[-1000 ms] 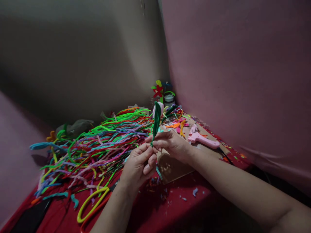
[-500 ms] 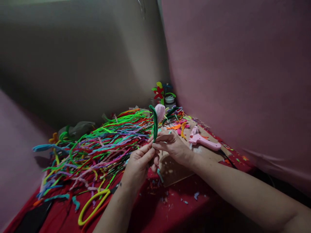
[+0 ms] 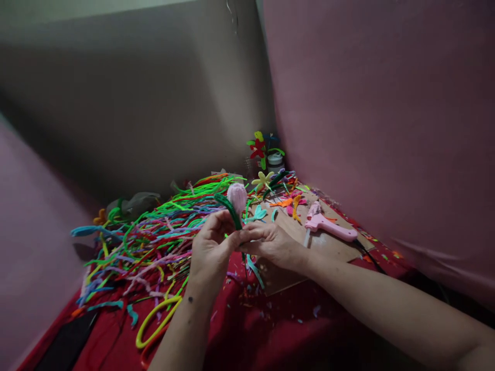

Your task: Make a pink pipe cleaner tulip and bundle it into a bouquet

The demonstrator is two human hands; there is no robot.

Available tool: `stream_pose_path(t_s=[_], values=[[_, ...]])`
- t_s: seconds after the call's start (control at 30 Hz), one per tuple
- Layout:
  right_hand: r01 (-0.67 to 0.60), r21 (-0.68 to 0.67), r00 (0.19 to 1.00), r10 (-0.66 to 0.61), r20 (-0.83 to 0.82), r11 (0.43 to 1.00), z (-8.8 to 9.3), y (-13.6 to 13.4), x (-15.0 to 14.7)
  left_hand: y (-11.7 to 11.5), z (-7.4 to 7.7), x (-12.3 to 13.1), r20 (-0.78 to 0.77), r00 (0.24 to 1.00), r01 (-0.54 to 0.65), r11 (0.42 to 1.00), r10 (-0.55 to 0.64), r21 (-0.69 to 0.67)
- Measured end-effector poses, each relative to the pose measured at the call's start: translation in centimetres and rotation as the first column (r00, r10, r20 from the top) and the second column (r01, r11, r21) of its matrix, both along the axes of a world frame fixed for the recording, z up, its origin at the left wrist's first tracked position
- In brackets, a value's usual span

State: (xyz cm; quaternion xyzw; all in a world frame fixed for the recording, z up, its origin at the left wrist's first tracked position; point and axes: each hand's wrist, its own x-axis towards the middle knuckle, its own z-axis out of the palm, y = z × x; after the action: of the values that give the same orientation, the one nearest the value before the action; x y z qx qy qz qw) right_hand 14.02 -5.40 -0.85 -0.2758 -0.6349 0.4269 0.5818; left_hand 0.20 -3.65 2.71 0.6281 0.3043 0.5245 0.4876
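Between my two hands is a pipe-cleaner flower with a pale pink, rounded head and a dark green leaf bending out to the left. My left hand pinches it at the base of the leaf, thumb against the fingers. From the other side my right hand grips the same spot, fingertips meeting those of the left. A thin piece of the stem shows below the hands; the gripped part is hidden by my fingers.
A heap of coloured pipe cleaners spreads to the left. Yellow-handled scissors lie at the front left. On the cardboard rests a pink glue gun. Finished flowers stand by a lidded jar at the back.
The flower has come down and left in view, and its green leaf now leans left, away from the pink head. My left hand has turned, with its fingers raised.
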Motion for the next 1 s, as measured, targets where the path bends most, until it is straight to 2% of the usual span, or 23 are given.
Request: stream_pose_path(t_s=[0.13,0.2,0.47,0.6,0.73,0.9,1.0], values=[[0.002,-0.006,1.000,-0.002,-0.001,1.000,-0.2,0.1,-0.2,-0.2,0.0,0.3,0.017,0.996,-0.088,0.996,0.088,-0.004],[0.000,-0.020,1.000,0.000,-0.006,1.000,-0.3,0.1,-0.2,-0.3,0.1,0.4,0.033,0.995,-0.095,0.995,0.096,-0.019],[-0.121,-0.101,0.992,0.116,-0.046,0.988,0.1,-0.3,-0.1,-0.8,0.6,-0.1,0.110,0.991,0.087,0.988,-0.074,-0.124],[-0.173,-0.164,0.984,0.164,-0.068,0.971,0.3,-0.5,0.0,-1.0,1.0,-0.5,0.121,0.985,0.130,0.987,-0.119,-0.092],[-0.228,-0.189,0.973,0.216,-0.081,0.955,0.2,-0.6,0.0,-0.9,1.1,-1.2,0.059,0.988,0.148,0.988,-0.145,-0.050],[-0.280,-0.197,0.959,0.266,-0.093,0.940,0.1,-0.7,0.0,-0.5,1.4,-2.1,-0.102,0.970,0.221,0.975,-0.219,0.006],[-0.313,-0.245,0.949,0.292,-0.119,0.918,-0.2,-0.7,0.0,-0.4,1.3,-2.2,-0.169,0.969,0.197,0.976,-0.178,0.098]])
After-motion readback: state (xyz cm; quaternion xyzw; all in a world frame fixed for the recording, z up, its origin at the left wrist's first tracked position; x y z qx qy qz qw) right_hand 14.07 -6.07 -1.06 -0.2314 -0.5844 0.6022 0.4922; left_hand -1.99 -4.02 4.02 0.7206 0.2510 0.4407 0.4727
